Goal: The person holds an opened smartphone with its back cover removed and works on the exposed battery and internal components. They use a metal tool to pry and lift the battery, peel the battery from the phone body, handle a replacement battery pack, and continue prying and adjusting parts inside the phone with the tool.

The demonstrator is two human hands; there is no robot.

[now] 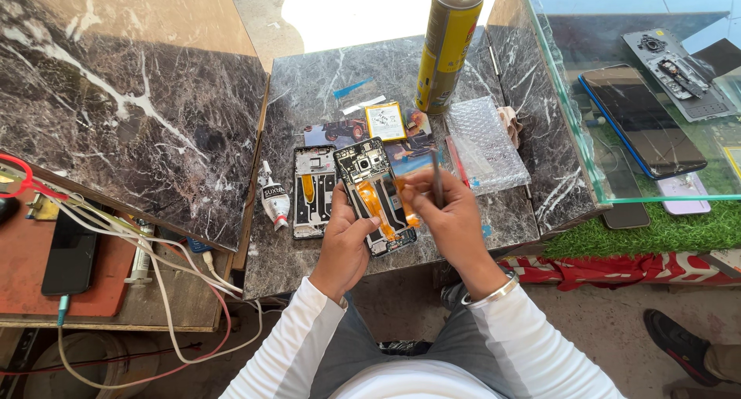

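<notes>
Nearest the camera: white sleeves, grey trousers, a metal bangle (pixel 494 292) on the right wrist. Both hands were raised just above the near edge of the marble tabletop (pixel 324 82).

Left hand (pixel 345 241): fingers were curled around the lower left edge of an opened phone body (pixel 377 196), thumb across its face; the hand was closed on it. The phone body lay tilted, camera end away from the person, orange ribbon cable exposed along its middle.

Right hand (pixel 451 214): fingers were pinched tight on a thin dark tool (pixel 437 179), held nearly upright, at the right side of the phone body. Tool tip hidden behind the fingers; contact with the phone could not be told.

Just left of the phone body, flat on the tabletop: a second phone frame (pixel 313 191) with a yellow strip inside. Left of that, a small white glue tube (pixel 275 201).

Further back: a small yellow-bordered square pack (pixel 385 121), a sheet of bubble wrap (pixel 485 143) to its right, and a tall yellow spray can (pixel 449 45) standing upright behind both.

Far right: a glass case (pixel 571 129) holding a dark phone (pixel 641 121) with a blue edge and a bare back cover (pixel 679 75).
</notes>
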